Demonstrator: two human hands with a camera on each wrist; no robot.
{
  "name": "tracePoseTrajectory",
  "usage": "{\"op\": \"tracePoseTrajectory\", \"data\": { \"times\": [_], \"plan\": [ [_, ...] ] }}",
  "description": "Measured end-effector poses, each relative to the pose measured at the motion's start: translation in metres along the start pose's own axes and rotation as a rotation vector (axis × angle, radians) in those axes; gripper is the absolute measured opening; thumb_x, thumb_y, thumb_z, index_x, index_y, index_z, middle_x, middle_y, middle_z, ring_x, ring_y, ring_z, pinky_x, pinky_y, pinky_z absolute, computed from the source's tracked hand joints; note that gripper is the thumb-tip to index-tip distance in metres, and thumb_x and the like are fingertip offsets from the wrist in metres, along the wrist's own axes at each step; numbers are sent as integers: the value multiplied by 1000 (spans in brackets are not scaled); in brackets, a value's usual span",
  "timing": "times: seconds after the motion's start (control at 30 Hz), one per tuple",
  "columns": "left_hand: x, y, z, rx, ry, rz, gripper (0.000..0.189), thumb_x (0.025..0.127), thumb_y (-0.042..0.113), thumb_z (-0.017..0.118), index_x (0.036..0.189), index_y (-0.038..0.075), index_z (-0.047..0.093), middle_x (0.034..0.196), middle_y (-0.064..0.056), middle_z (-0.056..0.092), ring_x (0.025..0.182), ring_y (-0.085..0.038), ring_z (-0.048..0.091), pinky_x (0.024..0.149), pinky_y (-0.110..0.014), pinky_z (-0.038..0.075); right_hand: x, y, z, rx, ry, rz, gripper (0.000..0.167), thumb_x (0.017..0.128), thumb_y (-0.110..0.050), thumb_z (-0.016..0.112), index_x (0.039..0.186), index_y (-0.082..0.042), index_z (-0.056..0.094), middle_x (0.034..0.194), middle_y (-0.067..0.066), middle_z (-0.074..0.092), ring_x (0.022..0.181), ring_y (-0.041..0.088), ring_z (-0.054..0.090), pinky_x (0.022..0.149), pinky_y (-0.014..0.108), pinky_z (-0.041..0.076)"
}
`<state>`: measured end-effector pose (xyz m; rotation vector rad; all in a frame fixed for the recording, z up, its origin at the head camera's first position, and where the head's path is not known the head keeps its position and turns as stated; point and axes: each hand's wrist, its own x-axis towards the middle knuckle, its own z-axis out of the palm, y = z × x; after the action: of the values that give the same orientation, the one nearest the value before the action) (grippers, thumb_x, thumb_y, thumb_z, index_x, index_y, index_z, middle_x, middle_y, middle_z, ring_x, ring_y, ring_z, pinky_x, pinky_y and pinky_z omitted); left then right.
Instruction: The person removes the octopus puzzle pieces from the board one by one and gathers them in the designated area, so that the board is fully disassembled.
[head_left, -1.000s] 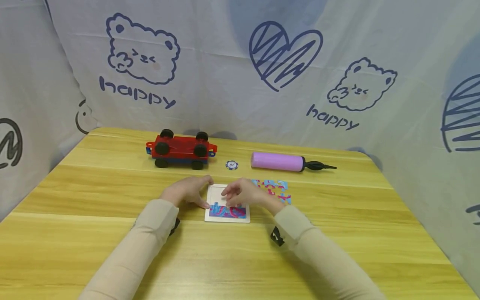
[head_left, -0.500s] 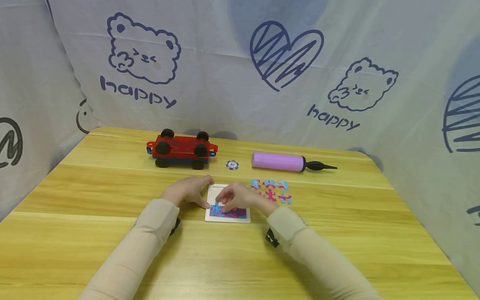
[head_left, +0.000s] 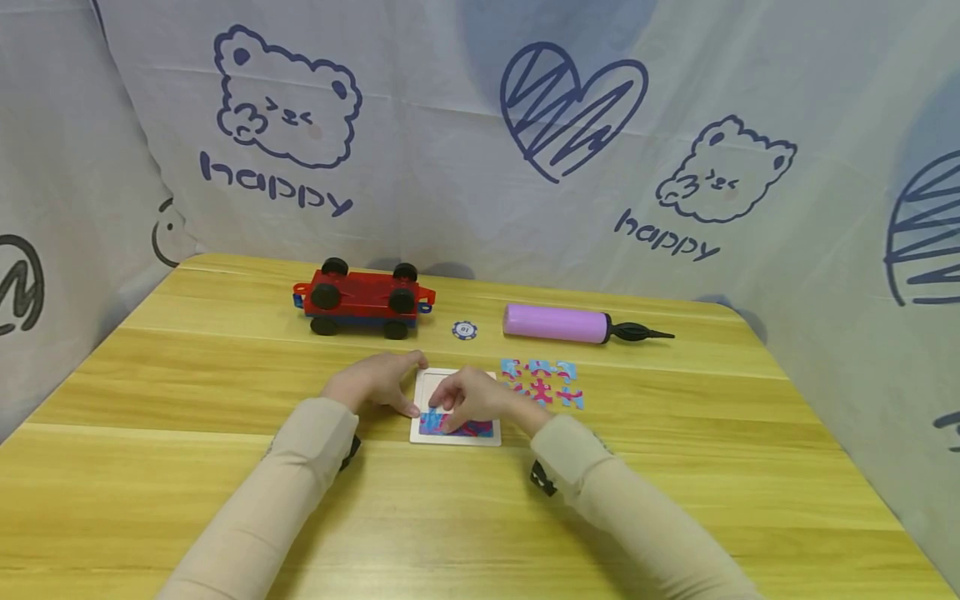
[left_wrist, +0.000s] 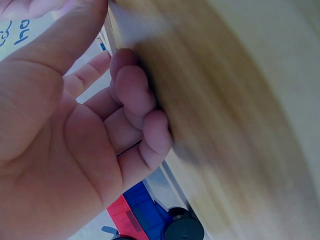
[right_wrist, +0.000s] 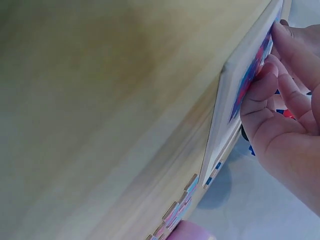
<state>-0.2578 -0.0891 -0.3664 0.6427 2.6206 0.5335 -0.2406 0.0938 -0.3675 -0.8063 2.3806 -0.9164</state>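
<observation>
A white puzzle tray (head_left: 457, 441) lies flat on the table, its lower part filled with blue, pink and purple puzzle pieces (head_left: 476, 429). Beside its left edge is my left hand (head_left: 378, 382), thumb and index finger spread and touching the rim; the other fingers bend loosely at the tabletop in the left wrist view. Over the tray, my right hand (head_left: 480, 396) pinches a puzzle piece between thumb and fingers at the upper left of the filled part. Its fingers mostly hide that piece. In the right wrist view the fingertips meet the coloured surface of the tray (right_wrist: 218, 130).
Loose puzzle pieces (head_left: 541, 389) lie in rows right of the tray. Farther back are an upturned red and blue toy car (head_left: 360, 300), a poker chip (head_left: 464, 330) and a purple hand pump (head_left: 557, 322). A printed curtain (head_left: 450, 167) hangs behind the table.
My right hand has moved left and slightly down onto the filled part of the tray, uncovering more loose pieces, then barely shifted. The left hand stays at the tray's edge.
</observation>
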Motion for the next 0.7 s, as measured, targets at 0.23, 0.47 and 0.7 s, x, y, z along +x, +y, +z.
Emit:
{"op": "tracePoseTrajectory", "data": {
  "times": [0.23, 0.47, 0.7],
  "plan": [
    [-2, 2, -1, -6, 3, 2, 64, 70, 31, 74, 122, 9, 43, 109, -15, 52, 94, -26, 47, 91, -45, 35, 0, 1, 2, 3, 13, 6, 23, 71, 2, 72, 91, 1, 62, 71, 1, 49, 58, 7, 41, 54, 15, 38],
    [-3, 3, -1, -7, 6, 7, 64, 70, 29, 75, 122, 8, 43, 109, -16, 52, 94, -26, 47, 91, -44, 36, 1, 1, 3, -19, 10, 16, 25, 71, 2, 72, 91, -1, 58, 72, 2, 49, 59, 8, 41, 54, 15, 37],
    [-4, 4, -1, -4, 6, 5, 65, 70, 30, 75, 123, 8, 43, 113, -17, 52, 98, -27, 48, 92, -45, 35, -1, 1, 3, 8, 18, 8, 29, 70, 3, 73, 92, -3, 55, 74, 4, 50, 59, 9, 42, 54, 16, 37]
  ]
}}
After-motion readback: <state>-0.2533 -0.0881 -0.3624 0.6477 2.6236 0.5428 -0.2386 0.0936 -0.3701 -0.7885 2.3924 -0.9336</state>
